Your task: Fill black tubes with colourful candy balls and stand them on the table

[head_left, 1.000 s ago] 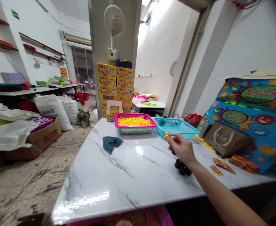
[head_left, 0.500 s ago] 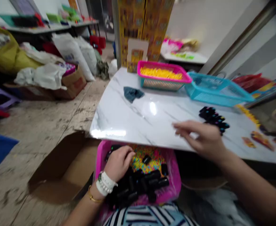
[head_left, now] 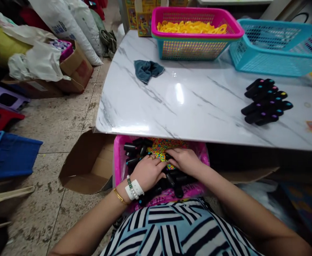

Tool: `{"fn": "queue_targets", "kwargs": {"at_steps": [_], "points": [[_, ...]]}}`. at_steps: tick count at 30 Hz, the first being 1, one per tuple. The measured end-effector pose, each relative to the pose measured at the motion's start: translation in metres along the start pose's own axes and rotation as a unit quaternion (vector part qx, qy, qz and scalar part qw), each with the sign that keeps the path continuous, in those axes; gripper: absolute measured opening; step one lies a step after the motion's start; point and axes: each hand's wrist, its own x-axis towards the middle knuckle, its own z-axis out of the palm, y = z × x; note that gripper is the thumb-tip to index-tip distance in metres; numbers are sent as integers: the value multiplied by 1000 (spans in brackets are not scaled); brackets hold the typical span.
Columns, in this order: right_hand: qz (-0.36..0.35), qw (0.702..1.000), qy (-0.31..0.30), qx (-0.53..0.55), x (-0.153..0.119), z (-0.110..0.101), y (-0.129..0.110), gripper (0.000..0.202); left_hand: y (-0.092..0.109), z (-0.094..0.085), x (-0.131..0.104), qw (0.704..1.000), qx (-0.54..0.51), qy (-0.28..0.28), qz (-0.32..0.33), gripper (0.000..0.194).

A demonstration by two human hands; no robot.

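A pink tub (head_left: pixel 117 165) sits below the table edge, holding small multicoloured beads (head_left: pixel 160 146) and several short black tubes (head_left: pixel 176 177). My left hand (head_left: pixel 149 172) is in the tub, palm down, its fingers bent together over the beads. Whatever may lie under those fingers is hidden. Just to its right, my right hand (head_left: pixel 186 160) reaches in with its fingertips closed on a black tube (head_left: pixel 168 156) at the beads. On the table's right side lies a cluster of black tubes (head_left: pixel 268 101) with coloured dots on their ends.
On the marble-patterned table (head_left: pixel 145 106) lies a crumpled blue cloth (head_left: pixel 147 70). Behind it stand a pink basket (head_left: pixel 195 35) of yellow pieces and a blue basket (head_left: pixel 273 60). An open cardboard box (head_left: pixel 88 177) adjoins the tub's left side; a blue crate (head_left: pixel 14 156) is farther left.
My right hand has come down from above the table into the tub, beside my left hand. My left hand has shifted right over the beads. The view has tilted downward.
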Motion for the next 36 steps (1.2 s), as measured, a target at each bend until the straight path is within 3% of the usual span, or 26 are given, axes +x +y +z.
{"fn": "queue_targets", "kwargs": {"at_steps": [3, 6, 9, 12, 15, 18, 20, 24, 26, 29, 33, 36], "points": [[85, 994, 22, 66, -5, 0, 4, 40, 0, 0, 2, 1000, 7, -16, -8, 35], [-15, 993, 39, 107, -15, 2, 16, 42, -2, -1, 2, 998, 29, -43, -29, 21], [-119, 989, 7, 86, -16, 3, 23, 53, 1, -4, 12, 994, 53, -93, -24, 13], [-146, 987, -36, 58, -12, 5, 22, 42, 6, -9, 29, 988, 48, -146, -1, 11], [-122, 992, -14, 21, -10, 7, 21, 36, 9, -11, 43, 988, 43, -150, 5, 13], [-22, 999, 34, -33, -7, 7, 23, 39, 5, -9, 44, 990, 51, -133, 1, 7], [14, 996, 39, -73, -3, 7, 22, 44, 1, -6, 40, 993, 52, -109, -14, 13], [-44, 996, -19, -70, 7, 7, 10, 33, -4, -1, 32, 998, 27, -40, -48, 26], [-67, 998, -13, -17, 7, 6, 5, 30, -7, -2, 29, 998, 11, -11, -69, 24], [-72, 983, 46, 162, -2, 4, 8, 32, -15, -5, 25, 995, -25, 47, -89, 24], [10, 919, 80, 387, -18, 0, 19, 28, -24, -6, 20, 978, -134, 146, -72, 27], [68, 896, 91, 429, -22, 2, 24, 31, -25, -3, 19, 969, -184, 144, -76, 27]]}}
